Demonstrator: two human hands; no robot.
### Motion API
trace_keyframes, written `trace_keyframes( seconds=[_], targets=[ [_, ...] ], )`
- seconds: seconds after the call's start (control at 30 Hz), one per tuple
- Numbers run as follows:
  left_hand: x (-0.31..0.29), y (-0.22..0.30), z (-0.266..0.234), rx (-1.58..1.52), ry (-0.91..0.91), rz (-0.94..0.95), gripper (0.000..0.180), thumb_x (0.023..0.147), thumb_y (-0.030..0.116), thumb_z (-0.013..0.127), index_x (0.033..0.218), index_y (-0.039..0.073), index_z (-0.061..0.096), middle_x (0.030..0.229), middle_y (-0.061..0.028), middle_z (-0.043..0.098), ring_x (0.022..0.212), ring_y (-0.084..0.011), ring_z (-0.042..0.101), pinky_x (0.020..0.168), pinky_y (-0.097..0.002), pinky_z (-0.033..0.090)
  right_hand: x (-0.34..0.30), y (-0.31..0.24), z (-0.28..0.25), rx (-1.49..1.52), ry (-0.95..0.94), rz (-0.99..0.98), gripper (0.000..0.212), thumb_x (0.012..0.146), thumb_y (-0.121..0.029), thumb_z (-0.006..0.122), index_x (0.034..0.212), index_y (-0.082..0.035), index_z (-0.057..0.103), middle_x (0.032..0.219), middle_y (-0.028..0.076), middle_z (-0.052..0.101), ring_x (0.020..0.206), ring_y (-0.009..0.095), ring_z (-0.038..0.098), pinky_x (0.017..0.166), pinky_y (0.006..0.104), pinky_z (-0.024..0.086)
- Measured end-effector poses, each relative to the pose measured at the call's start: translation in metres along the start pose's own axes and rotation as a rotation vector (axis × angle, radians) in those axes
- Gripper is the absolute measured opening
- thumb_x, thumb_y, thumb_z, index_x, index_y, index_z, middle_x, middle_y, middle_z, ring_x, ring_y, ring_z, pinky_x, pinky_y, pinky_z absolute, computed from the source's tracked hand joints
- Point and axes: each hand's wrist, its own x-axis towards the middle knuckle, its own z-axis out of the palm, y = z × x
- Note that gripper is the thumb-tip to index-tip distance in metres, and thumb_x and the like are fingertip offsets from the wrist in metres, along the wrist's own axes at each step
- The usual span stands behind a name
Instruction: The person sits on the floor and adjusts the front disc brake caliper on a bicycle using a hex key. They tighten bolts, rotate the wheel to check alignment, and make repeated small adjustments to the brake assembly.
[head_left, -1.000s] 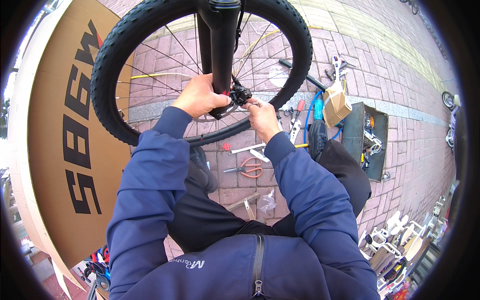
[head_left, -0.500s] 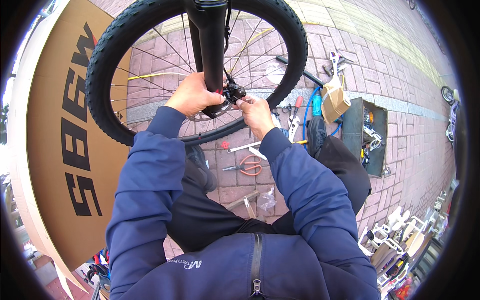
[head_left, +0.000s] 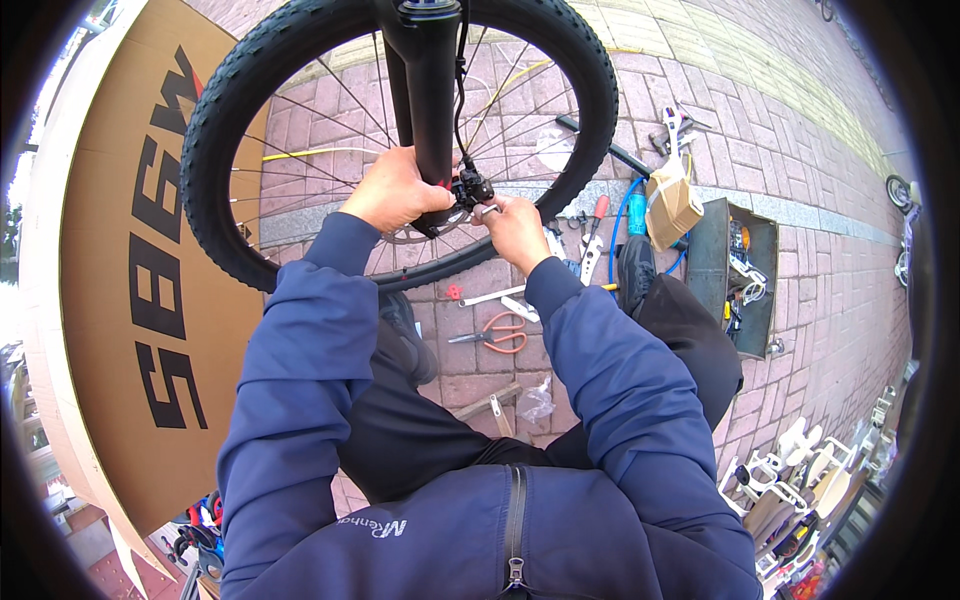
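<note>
A bicycle's front wheel with a black knobby tyre stands before me, held in a black suspension fork. My left hand is closed round the lower end of the fork leg, its thumb at the front. Beside that thumb sits a black disc brake caliper with a cable running up from it. Just below the caliper, my right hand pinches with thumb and fingertips; a small silvery bit shows there, too small to name. Part of the brake disc shows under my left wrist.
A large cardboard box stands along my left. On the paving lie orange-handled scissors, a wrench, a red-handled screwdriver and a brown-wrapped bundle. An open metal toolbox is at right; piled bike parts lie behind it.
The wheel and fork appear shifted slightly right in view. Both hands stay at the fork end and caliper; a silvery bit now shows at my right fingertips.
</note>
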Motion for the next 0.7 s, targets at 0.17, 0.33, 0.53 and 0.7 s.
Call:
trace_keyframes(
  seconds=[0.17,0.33,0.53,0.7],
  targets=[
    [-0.002,0.009,-0.005,0.009,-0.075,-0.099,0.052,0.072,0.002,0.074,0.123,-0.005,0.065,0.111,-0.0145,0.072,0.103,-0.0211,0.069,0.094,-0.0326,0.052,-0.001,-0.008,-0.003,-0.135,0.062,0.019,0.026,0.085,-0.015,0.067,0.107,-0.004,0.075,0.079,0.012,0.073,0.071,0.020,0.066,0.071,0.0342,0.051],
    [-0.004,0.016,-0.003,0.015,-0.068,-0.106,0.052,0.073,0.002,0.075,0.123,-0.005,0.066,0.109,-0.0132,0.072,0.103,-0.0204,0.069,0.095,-0.0322,0.052,-0.003,-0.020,-0.004,0.013,0.165,0.042,0.042,0.083,-0.013,0.071,0.123,-0.001,0.066,0.079,0.011,0.070,0.071,0.019,0.065,0.070,0.0331,0.050],
    [-0.005,0.014,-0.003,-0.038,-0.052,-0.103,0.053,0.073,0.001,0.075,0.124,-0.004,0.065,0.110,-0.0132,0.072,0.104,-0.0202,0.068,0.096,-0.0322,0.052,-0.003,-0.028,-0.008,0.076,0.087,-0.013,0.034,0.087,-0.015,0.069,0.117,0.000,0.068,0.080,0.012,0.070,0.075,0.019,0.066,0.073,0.0327,0.050],
    [-0.005,0.010,-0.002,-0.055,-0.031,-0.119,0.055,0.072,0.000,0.075,0.126,-0.005,0.064,0.113,-0.0140,0.072,0.105,-0.0206,0.068,0.096,-0.0326,0.051,-0.002,-0.028,-0.003,0.072,0.064,-0.065,0.029,0.089,-0.017,0.067,0.113,-0.002,0.070,0.084,0.015,0.072,0.080,0.024,0.069,0.077,0.0353,0.051]
  ],
)
